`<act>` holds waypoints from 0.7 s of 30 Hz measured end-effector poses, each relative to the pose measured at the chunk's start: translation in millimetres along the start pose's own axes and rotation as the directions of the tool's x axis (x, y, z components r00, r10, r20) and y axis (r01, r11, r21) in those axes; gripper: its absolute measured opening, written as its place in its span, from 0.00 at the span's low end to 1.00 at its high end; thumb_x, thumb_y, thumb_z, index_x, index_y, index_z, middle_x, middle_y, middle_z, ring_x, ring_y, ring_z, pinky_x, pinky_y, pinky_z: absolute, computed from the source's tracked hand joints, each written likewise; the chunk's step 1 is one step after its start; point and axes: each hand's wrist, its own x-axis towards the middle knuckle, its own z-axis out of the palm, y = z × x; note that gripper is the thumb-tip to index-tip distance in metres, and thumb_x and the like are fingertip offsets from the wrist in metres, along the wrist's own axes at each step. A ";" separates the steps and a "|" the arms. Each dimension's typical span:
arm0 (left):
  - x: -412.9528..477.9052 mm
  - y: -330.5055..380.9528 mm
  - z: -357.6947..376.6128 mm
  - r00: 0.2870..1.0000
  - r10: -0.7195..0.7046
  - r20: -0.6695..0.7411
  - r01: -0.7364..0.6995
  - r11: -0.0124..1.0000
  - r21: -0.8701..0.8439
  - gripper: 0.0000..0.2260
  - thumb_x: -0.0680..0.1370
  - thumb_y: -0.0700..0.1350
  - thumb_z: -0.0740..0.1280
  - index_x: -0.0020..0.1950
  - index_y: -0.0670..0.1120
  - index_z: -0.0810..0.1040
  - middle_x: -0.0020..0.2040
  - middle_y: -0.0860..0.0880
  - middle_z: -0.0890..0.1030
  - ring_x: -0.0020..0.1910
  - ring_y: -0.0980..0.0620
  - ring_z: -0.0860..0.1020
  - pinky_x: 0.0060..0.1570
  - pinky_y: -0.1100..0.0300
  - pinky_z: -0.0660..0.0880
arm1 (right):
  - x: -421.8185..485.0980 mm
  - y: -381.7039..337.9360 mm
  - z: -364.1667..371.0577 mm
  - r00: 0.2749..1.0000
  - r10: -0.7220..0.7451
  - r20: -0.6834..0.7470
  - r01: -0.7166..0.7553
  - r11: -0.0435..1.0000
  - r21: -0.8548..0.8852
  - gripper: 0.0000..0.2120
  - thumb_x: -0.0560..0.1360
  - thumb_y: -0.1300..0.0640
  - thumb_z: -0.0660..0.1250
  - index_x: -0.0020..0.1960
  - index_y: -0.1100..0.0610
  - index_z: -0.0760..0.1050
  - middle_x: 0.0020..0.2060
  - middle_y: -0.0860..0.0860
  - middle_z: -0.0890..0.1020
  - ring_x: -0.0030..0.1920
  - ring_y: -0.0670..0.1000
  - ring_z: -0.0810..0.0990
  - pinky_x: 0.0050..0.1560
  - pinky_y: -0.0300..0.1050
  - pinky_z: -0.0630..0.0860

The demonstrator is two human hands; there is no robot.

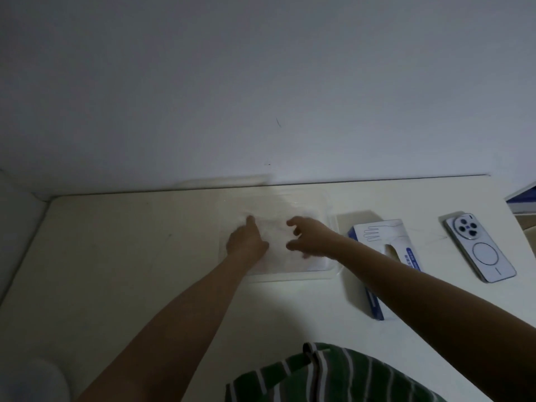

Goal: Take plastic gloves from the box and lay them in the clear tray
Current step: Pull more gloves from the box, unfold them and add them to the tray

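Smoothing looks to be the job in the head view: at mid-frame the left hand [246, 239] stretches its fingers out, pressing the plastic gloves [277, 256] flat inside the clear tray [290, 278]. The right hand [311, 239] hovers beside it, fingers spread and bent; pinching the film or not, I cannot tell. That film should be feather-light, limp and clingy, so take it by an edge or cuff. The box [377, 235] sits just right of the tray, with a phone [480, 250] further right.

Rectangular clear plastic tray [290, 276], glossy; thin translucent plastic gloves [278, 230], filmy; blue-and-white cardboard box [377, 230], matt; cream table [130, 242], smooth.
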 end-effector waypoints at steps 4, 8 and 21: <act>-26.5 30.7 -14.2 0.919 0.186 -0.347 -0.196 0.981 0.007 0.10 0.77 0.43 0.64 0.57 0.46 0.70 0.46 0.48 0.80 0.44 0.47 0.78 0.40 0.57 0.72 | -28.1 -1.7 -35.3 0.942 -0.244 -0.232 0.255 0.967 0.021 0.11 0.78 0.60 0.66 0.59 0.57 0.78 0.49 0.54 0.82 0.45 0.53 0.83 0.43 0.39 0.81; -54.0 82.6 -9.0 0.853 0.400 -0.335 -0.441 0.896 -0.056 0.05 0.77 0.46 0.64 0.52 0.48 0.74 0.42 0.51 0.80 0.41 0.49 0.77 0.41 0.57 0.73 | -58.8 35.4 -71.5 0.884 -0.196 -0.424 0.224 0.974 0.017 0.08 0.77 0.62 0.64 0.50 0.55 0.81 0.40 0.52 0.84 0.38 0.51 0.83 0.36 0.32 0.76; -86.2 161.0 105.8 0.816 0.505 0.281 -0.521 0.854 -0.022 0.27 0.79 0.52 0.65 0.72 0.44 0.59 0.61 0.43 0.77 0.57 0.42 0.77 0.50 0.55 0.71 | -98.0 172.1 -48.5 0.943 0.060 -0.328 -0.156 0.948 -0.276 0.21 0.76 0.54 0.65 0.69 0.49 0.72 0.53 0.54 0.78 0.51 0.54 0.78 0.51 0.44 0.74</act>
